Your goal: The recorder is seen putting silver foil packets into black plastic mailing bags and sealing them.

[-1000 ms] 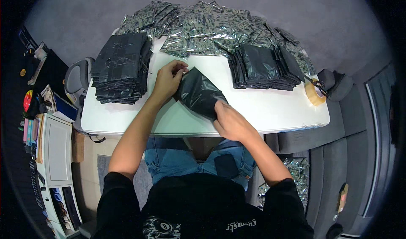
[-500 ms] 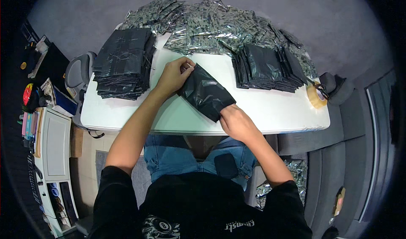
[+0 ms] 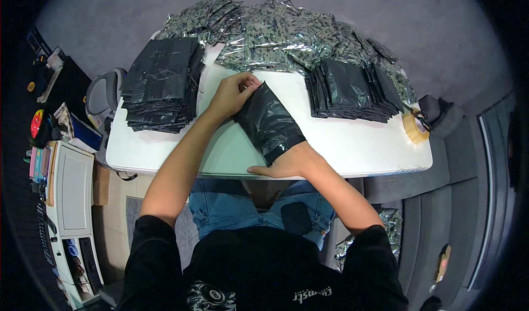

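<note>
A black plastic mailing bag lies slanted over the front middle of the white table. At its far corner my left hand is closed, thumb and fingers pinching the edge. My right hand reaches into the bag's near end. Its fingers are hidden inside the plastic, while the thumb stretches out apart from them along the outside. Left of the bag rises a tall stack of black plastic packages. A second, lower stack of black bags fans out to the right.
Several camouflage-patterned packets in clear shiny wrap heap along the table's far edge. A tape roll and dark-handled scissors sit at the right edge. A grey sofa stands to the right, a white cabinet to the left.
My right hand has slid deeper into the bag's near end, its thumb now spread outside. My left hand keeps its pinch at the far corner.
</note>
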Demonstrator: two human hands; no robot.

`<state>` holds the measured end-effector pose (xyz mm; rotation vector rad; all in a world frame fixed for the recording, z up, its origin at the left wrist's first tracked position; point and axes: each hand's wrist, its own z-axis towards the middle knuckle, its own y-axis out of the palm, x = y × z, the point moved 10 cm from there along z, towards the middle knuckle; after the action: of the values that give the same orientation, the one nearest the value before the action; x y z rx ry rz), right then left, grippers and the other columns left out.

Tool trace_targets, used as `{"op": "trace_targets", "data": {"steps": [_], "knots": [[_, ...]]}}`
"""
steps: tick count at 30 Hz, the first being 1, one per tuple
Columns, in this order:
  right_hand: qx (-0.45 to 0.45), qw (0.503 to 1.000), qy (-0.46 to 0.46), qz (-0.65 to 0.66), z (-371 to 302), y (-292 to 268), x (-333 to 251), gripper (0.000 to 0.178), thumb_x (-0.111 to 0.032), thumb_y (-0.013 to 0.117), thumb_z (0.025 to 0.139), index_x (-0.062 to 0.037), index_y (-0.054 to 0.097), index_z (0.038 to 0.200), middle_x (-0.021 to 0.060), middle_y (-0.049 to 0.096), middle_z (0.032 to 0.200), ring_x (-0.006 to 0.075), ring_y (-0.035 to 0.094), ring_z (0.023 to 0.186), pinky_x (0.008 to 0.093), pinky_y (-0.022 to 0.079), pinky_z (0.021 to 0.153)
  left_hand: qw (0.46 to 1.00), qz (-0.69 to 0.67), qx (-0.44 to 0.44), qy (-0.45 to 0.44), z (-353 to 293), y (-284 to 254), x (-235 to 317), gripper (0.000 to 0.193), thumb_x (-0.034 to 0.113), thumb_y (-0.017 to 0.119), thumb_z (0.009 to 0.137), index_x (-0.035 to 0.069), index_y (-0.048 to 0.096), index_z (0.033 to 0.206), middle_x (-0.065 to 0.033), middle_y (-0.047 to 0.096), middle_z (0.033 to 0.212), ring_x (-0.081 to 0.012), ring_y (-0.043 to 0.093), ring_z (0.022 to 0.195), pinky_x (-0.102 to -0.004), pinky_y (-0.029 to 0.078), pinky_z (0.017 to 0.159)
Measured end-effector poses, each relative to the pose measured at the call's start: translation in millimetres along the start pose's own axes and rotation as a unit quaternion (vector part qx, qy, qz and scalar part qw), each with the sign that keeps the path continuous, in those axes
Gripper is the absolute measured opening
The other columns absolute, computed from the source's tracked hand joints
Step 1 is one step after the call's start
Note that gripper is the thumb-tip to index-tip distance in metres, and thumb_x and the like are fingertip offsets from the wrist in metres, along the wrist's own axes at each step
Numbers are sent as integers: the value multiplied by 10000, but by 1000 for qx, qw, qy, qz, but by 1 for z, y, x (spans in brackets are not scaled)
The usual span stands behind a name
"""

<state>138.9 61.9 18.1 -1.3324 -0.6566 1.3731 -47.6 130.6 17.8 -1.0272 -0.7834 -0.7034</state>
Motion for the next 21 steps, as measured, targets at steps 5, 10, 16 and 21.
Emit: {"op": "trace_targets", "data": {"steps": [5,10,16,21], "knots": [[-10,1000,-18,16,1,-2,-7,1029,-612,840,870,37,521,1602,269,508,1653,433,439,1566,460,303,1342,1000,16,0,-3,3,1,-7,151,101,751,1035,56,805,1168,-81,780,930,-145,690,763,-327,571,751],[56,998,-33,-2,9,-20,-12,1036,-624,845,859,24,526,1602,264,518,1645,422,435,1574,467,302,1344,1000,24,-10,-2,-3,7,14,155,174,754,1060,62,801,1156,-4,693,841,-101,592,756,-303,508,700],[96,995,-20,-6,14,-34,-7,1076,-620,869,840,15,497,1626,260,502,1664,414,432,1581,466,290,1351,995,99,-16,-10,-3,7,9,215,218,760,1058,27,786,1152,-75,701,786,-145,598,717,-347,491,674],[37,999,0,31,10,-15,9,1151,-706,828,845,33,453,1643,284,424,1710,453,352,1614,469,238,1371,995,102,-6,-6,-5,4,6,227,212,754,1059,3,771,1146,-97,705,800,-158,605,720,-352,494,684]]}}
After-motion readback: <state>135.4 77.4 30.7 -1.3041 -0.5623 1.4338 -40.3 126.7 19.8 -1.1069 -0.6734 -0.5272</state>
